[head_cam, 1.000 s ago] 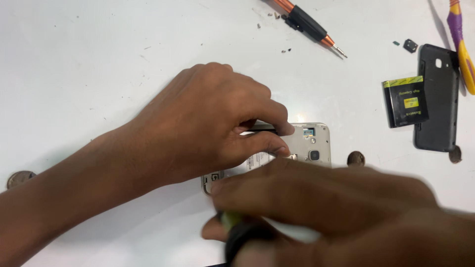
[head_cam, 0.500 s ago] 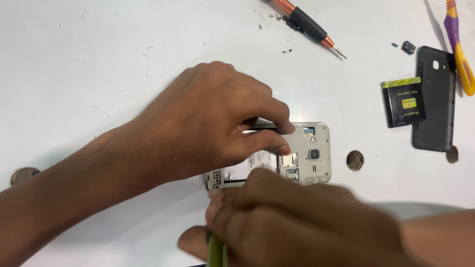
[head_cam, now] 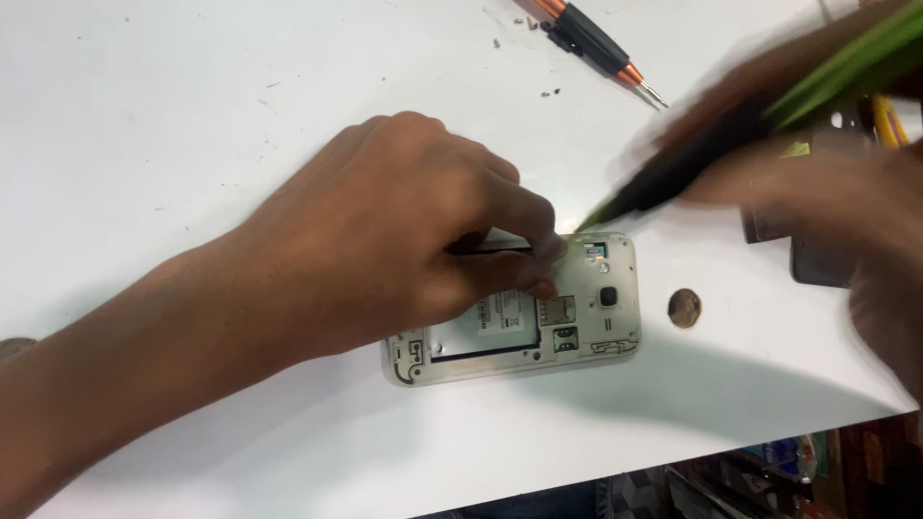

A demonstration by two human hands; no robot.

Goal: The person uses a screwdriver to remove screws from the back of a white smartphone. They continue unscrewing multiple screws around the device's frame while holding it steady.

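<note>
An opened silver phone lies back-up on the white table, its battery bay and card slots showing. My left hand presses on its left half, with the fingertips at the upper edge. At the right, heavily blurred, my right hand grips a green and black screwdriver. The tool slants down to the left and its tip is close to the phone's top edge. I cannot tell whether the tip touches the phone.
An orange and black screwdriver lies at the back with tiny screws near it. A small brown round spot sits right of the phone. A dark phone cover shows under my right hand. The table's front edge is close.
My right hand has swung from in front of the phone up to the right side, carrying the green screwdriver. My left hand and the phone have stayed put.
</note>
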